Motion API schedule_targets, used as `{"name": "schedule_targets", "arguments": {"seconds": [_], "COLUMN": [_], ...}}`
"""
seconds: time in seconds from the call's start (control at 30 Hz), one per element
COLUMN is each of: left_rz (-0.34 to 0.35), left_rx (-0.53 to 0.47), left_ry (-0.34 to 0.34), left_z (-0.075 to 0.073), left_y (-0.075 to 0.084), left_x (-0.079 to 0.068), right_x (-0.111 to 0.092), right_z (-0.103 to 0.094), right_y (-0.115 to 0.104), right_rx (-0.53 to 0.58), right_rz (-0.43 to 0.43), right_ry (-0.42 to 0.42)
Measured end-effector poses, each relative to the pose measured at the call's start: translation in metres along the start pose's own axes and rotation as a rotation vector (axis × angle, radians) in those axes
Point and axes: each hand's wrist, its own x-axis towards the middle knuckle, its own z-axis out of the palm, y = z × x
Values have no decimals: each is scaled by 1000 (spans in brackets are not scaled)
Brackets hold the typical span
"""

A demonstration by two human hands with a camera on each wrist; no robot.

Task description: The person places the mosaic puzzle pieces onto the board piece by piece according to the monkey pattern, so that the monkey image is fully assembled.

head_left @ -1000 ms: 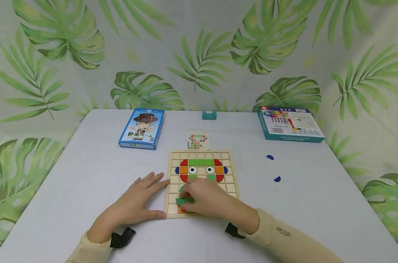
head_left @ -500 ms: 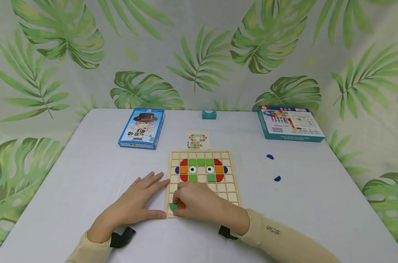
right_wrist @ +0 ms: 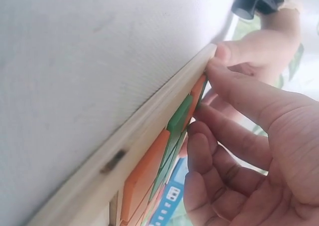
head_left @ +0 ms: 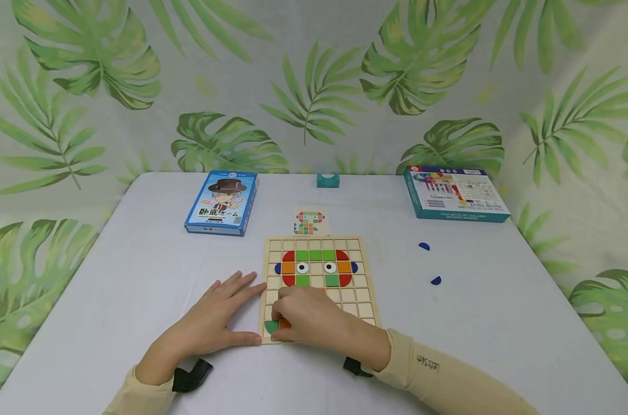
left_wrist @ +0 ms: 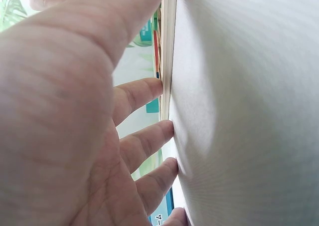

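Note:
A wooden grid board (head_left: 368, 300) lies on the table, with coloured pieces forming a figure with two eye discs (head_left: 303, 267). My right hand (head_left: 314, 314) is over its lower left part and pinches a green quarter-round piece (head_left: 271, 327) at the bottom-left corner cell, between thumb and index finger. Beside that piece lies an orange square (head_left: 285, 325), partly covered by the hand. My left hand (head_left: 212, 317) lies with fingers spread, thumb and index fingertip touching the board's left edge. In the right wrist view, orange and green pieces (right_wrist: 180, 112) line the board's near edge.
A pattern card (head_left: 311, 222) lies just behind the board. Two dark blue half-round pieces (head_left: 436, 280) are on the table to the right. A blue box (head_left: 222, 203) stands back left, a teal-edged box (head_left: 456, 194) back right, and a small teal block (head_left: 327, 180) at the far edge.
My right hand has moved slightly left and down with the green quarter-round piece, bringing it to the bottom-left corner cell. Since half a second ago it has barely moved. The left hand stays put.

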Motion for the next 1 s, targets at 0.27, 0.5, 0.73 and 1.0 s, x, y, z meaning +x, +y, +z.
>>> {"name": "schedule_targets", "arguments": {"seconds": [0.27, 0.5, 0.73, 1.0], "left_rz": [-2, -7, -11, -19], "left_rx": [8, 4, 15, 0], "left_ry": [0, -6, -4, -8], "left_z": [1, 3, 4, 4], "left_y": [-1, -3, -3, -2], "left_x": [1, 1, 1, 1], "right_x": [0, -5, -24, -69], "right_z": [0, -1, -15, -50], "right_y": [0, 3, 30, 128], "right_rx": [0, 29, 143, 185], "right_rz": [-13, -7, 91, 384], "right_ry": [9, 18, 69, 163]}}
